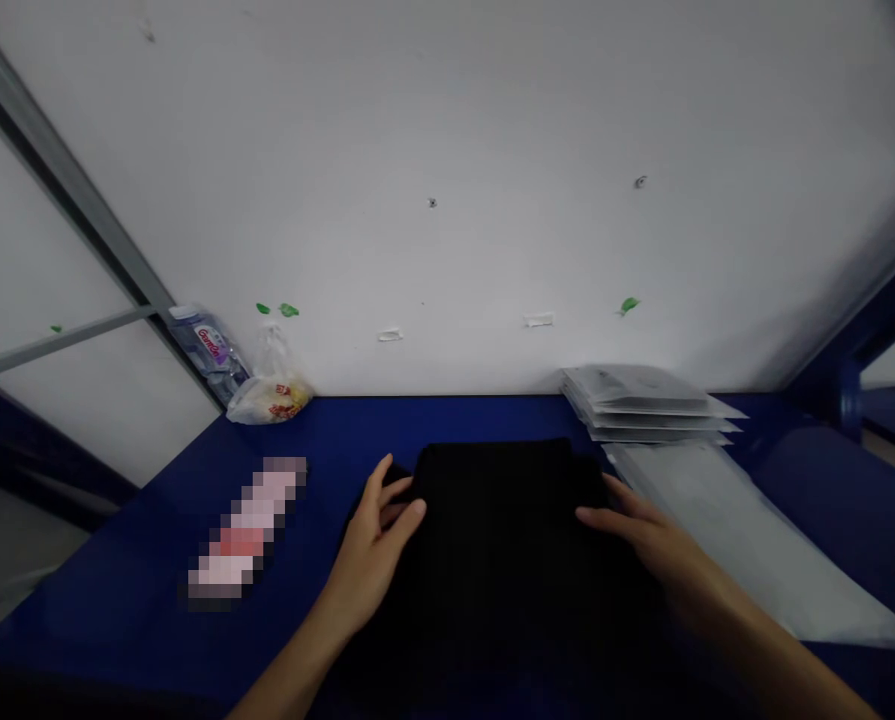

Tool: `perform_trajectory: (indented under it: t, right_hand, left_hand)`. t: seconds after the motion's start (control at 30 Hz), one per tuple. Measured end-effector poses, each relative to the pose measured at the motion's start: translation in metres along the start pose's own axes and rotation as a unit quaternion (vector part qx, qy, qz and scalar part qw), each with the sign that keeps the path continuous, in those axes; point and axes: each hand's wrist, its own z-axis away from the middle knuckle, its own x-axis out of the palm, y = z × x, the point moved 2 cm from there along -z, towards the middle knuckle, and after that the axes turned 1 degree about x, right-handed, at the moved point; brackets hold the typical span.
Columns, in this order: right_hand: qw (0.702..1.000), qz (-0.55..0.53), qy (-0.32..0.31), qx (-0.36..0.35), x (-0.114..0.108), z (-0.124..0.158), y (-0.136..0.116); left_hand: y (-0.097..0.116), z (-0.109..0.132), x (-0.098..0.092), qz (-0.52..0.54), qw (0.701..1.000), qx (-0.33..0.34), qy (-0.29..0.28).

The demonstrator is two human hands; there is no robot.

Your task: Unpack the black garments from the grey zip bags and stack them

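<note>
A folded black cloth, likely a garment, lies in front of me on the blue tabletop. It is so dark that its folds hardly show. My left hand is at its left edge, the thumb on top and the other fingers bent around the side fabric. At the right edge, my right hand has its thumb over the cloth and its fingers along the outer side, partly hidden by the fabric. Both hands grip the cloth's sides near its far end.
Stacked clear plastic bags sit at the back right, with a larger flat plastic bag before them. A blurred-out pinkish object lies left. A plastic bottle and a knotted bag stand by the white wall.
</note>
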Motion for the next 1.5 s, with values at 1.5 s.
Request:
perform_trajectory:
  t: [1.5]
  right_hand:
    - [0.825, 0.488, 0.177, -0.223, -0.033, -0.104, -0.029]
  left_hand:
    - [-0.005, -0.134, 0.009, -0.394, 0.91, 0.118, -0.047]
